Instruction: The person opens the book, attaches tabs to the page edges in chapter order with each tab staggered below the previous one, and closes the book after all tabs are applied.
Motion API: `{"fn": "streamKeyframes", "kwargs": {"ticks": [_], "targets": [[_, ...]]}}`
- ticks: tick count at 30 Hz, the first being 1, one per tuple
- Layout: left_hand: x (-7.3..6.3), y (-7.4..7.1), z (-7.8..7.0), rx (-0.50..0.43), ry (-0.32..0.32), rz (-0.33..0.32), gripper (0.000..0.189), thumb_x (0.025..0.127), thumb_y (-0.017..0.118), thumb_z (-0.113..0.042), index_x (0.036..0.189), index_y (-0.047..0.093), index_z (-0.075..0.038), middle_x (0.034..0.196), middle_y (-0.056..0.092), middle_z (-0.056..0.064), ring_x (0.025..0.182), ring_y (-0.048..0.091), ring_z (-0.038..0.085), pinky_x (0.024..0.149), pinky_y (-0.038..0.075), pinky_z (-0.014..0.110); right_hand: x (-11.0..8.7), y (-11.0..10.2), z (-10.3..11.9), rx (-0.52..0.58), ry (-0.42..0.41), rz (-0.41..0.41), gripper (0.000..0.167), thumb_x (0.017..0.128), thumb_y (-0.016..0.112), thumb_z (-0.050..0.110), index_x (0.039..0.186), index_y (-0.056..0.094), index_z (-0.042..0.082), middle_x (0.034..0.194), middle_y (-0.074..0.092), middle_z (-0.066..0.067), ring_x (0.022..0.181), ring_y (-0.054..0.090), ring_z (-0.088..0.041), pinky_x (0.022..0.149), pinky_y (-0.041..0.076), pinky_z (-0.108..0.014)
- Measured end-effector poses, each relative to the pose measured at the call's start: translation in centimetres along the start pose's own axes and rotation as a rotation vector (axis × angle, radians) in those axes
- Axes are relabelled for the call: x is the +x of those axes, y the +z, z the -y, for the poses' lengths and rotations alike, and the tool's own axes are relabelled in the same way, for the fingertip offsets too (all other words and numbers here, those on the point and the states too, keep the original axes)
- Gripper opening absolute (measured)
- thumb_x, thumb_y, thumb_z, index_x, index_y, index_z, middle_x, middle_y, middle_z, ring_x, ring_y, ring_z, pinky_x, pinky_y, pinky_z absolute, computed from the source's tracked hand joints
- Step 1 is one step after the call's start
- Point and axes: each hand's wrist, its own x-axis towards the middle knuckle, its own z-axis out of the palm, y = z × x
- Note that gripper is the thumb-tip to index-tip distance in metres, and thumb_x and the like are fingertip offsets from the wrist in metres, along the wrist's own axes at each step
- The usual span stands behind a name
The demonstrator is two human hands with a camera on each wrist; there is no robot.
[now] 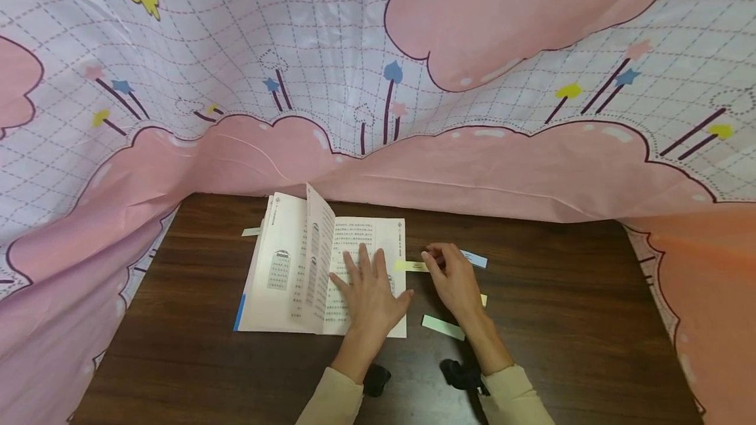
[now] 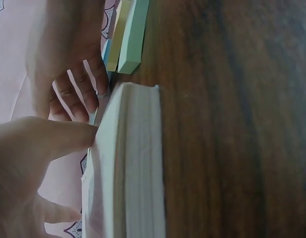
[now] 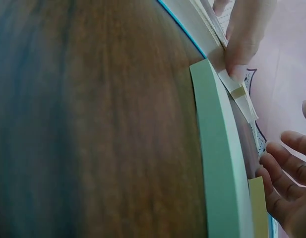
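Observation:
An open book (image 1: 283, 228) with printed pages lies on the table, one leaf (image 1: 319, 241) standing partly raised near the middle. My left hand (image 1: 372, 287) rests spread on the right-hand page. A yellow sticky tab (image 1: 413, 267) juts out past that page's right edge. My right hand (image 1: 457, 281) is at the tab's outer end, its fingers loosely bent and apart in the wrist views. Near it lie a green sticky-note pad (image 1: 443, 327), a yellow pad (image 3: 258, 208) mostly hidden by the right hand in the head view, and a blue pad (image 1: 474, 259).
A pale tab (image 1: 251, 231) pokes out from the book's left side. The dark wooden table (image 1: 567, 320) stretches to both sides. A pink patterned cloth (image 1: 502, 169) hangs behind it and at the sides. Black devices (image 1: 376, 380) sit at both wrists.

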Motion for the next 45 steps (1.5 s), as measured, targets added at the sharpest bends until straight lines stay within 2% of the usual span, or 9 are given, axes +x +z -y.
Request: {"fn": "streamKeyframes", "kwargs": {"ticks": [11,16,21,24,29,31,36,39,45], "targets": [[0.0,-0.2,0.4,-0.08,-0.006,-0.001,0.095,0.069,0.079,-0.064,0.142,0.052,-0.009,0.156,0.031,0.024,0.142,0.019,0.056,0.099,0.011,0.084,-0.2,-0.1,-0.2,0.002,0.006,0.017,0.031,0.101,0.058,0.036,0.113,0.066,0.009,0.1,0.064,-0.002,0.086,0.062,-0.014,0.071,0.052,-0.033],[-0.1,-0.4,0.5,-0.123,-0.009,0.0,0.095,0.07,0.079,-0.064,0.143,0.051,-0.01,0.157,0.03,0.024,0.145,0.015,0.053,0.107,0.015,0.076,-0.3,-0.2,-0.1,0.009,0.01,0.019,0.033,0.101,0.057,0.038,0.113,0.067,0.009,0.099,0.064,-0.002,0.086,0.062,-0.015,0.071,0.052,-0.034],[-0.2,-0.5,0.3,-0.325,-0.004,0.0,0.087,0.074,0.085,-0.043,0.142,0.049,-0.003,0.158,0.025,0.025,0.146,0.02,0.046,0.112,0.029,0.058,-0.3,-0.1,-0.2,0.009,0.015,0.017,0.032,0.101,0.057,0.038,0.114,0.067,0.01,0.099,0.064,0.0,0.086,0.061,-0.013,0.071,0.052,-0.033],[-0.2,-1.0,-0.1,-0.482,0.02,-0.008,0.073,0.078,0.084,-0.026,0.137,0.051,0.003,0.147,0.042,0.027,0.135,0.041,0.041,0.106,0.04,0.051,-0.3,-0.1,-0.2,0.003,0.014,0.014,0.032,0.101,0.057,0.038,0.114,0.067,0.011,0.098,0.064,0.0,0.085,0.061,-0.013,0.071,0.052,-0.033],[-0.4,-2.1,-0.2,-0.543,0.027,-0.015,0.058,0.08,0.08,-0.02,0.129,0.058,0.001,0.121,0.059,0.022,0.105,0.058,0.033,0.085,0.048,0.046,-0.4,-0.2,-0.2,-0.002,0.015,0.008,0.034,0.101,0.056,0.04,0.113,0.067,0.011,0.098,0.065,0.0,0.085,0.061,-0.013,0.071,0.051,-0.033],[-0.3,-2.2,-0.1,-0.546,0.048,-0.044,0.055,0.078,0.083,-0.019,0.124,0.06,0.001,0.119,0.06,0.023,0.103,0.058,0.034,0.084,0.048,0.045,-0.4,-0.2,-0.2,-0.003,0.023,0.006,0.034,0.101,0.055,0.041,0.113,0.067,0.012,0.098,0.064,0.0,0.085,0.06,-0.014,0.071,0.05,-0.033],[0.2,-2.1,0.7,-0.628,0.106,-0.082,0.051,0.07,0.089,-0.013,0.112,0.065,0.006,0.13,0.056,0.028,0.122,0.051,0.04,0.1,0.043,0.048,-0.4,-0.4,-0.2,0.004,0.04,0.01,0.037,0.102,0.052,0.044,0.113,0.068,0.013,0.097,0.064,-0.001,0.084,0.059,-0.016,0.072,0.049,-0.036],[0.4,-2.2,1.2,-0.55,0.12,-0.078,0.053,0.069,0.091,-0.023,0.11,0.07,0.003,0.136,0.052,0.025,0.133,0.042,0.043,0.108,0.034,0.054,-0.6,-0.4,-0.1,0.013,0.047,0.031,0.04,0.103,0.049,0.045,0.111,0.069,0.012,0.097,0.067,-0.001,0.085,0.062,-0.016,0.074,0.051,-0.038],[0.4,-2.9,2.1,-0.17,0.132,-0.098,0.061,0.068,0.082,-0.063,0.109,0.076,-0.019,0.131,0.062,0.011,0.133,0.045,0.041,0.107,0.01,0.077,-1.1,-0.1,0.1,0.073,0.054,0.066,0.04,0.105,0.047,0.04,0.101,0.073,0.01,0.091,0.072,-0.001,0.078,0.066,-0.014,0.073,0.053,-0.037]]}}
